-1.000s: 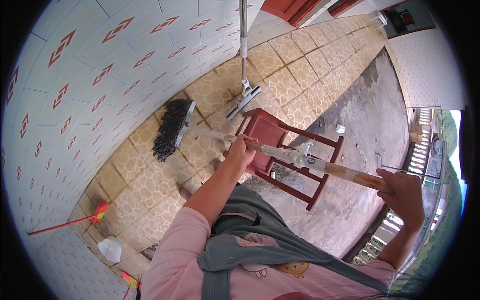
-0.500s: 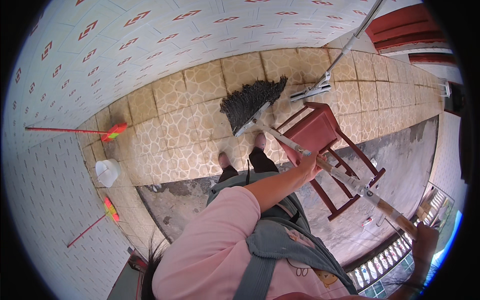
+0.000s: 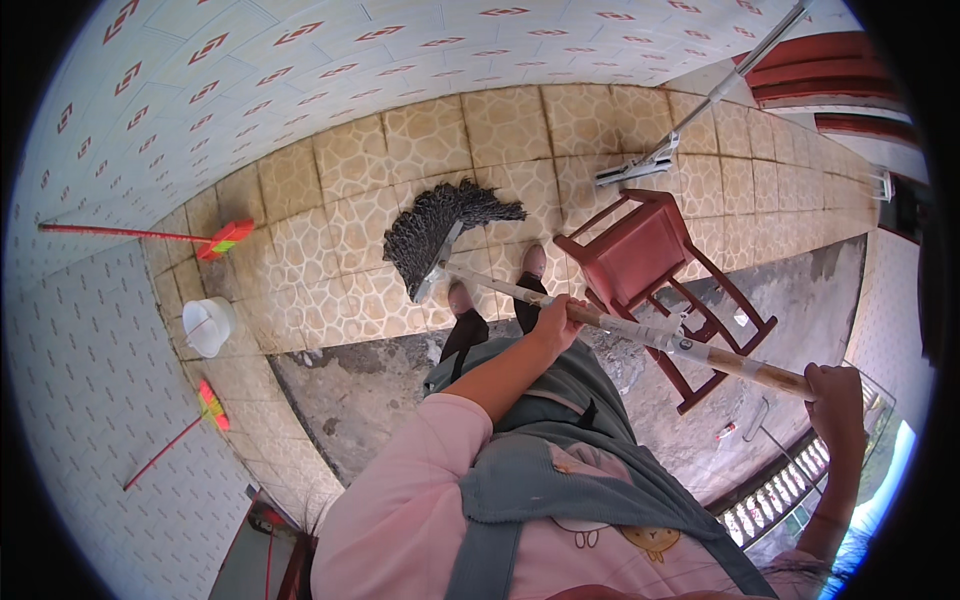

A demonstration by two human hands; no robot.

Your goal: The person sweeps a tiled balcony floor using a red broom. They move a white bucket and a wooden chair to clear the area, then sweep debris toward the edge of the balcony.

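Both my hands grip the long wooden handle of a mop (image 3: 440, 228). My left hand (image 3: 557, 322) is closed round the middle of the handle, in front of my body. Farther right, my right hand (image 3: 836, 397) wraps round the handle's upper end. The mop's dark grey strands are spread on the tiled floor (image 3: 350, 245), just beyond my feet. White wrapping covers parts of the handle. It slants from the mop head up to the right and passes over the legs of a red-brown wooden stool (image 3: 640, 245).
A flat squeegee-like tool (image 3: 640, 170) with a metal pole leans beyond the stool. At the left stand a white bucket (image 3: 208, 327) and two brooms with red handles, one (image 3: 226, 240) farther, one (image 3: 212, 405) nearer. A patterned tiled wall (image 3: 330, 60) borders the floor; bare grey concrete (image 3: 340, 400) lies nearer me.
The mop head has moved left and closer to my feet. Both hands have shifted with the handle, my left hand leftward and my right hand slightly up and leftward. The stool has stayed put.
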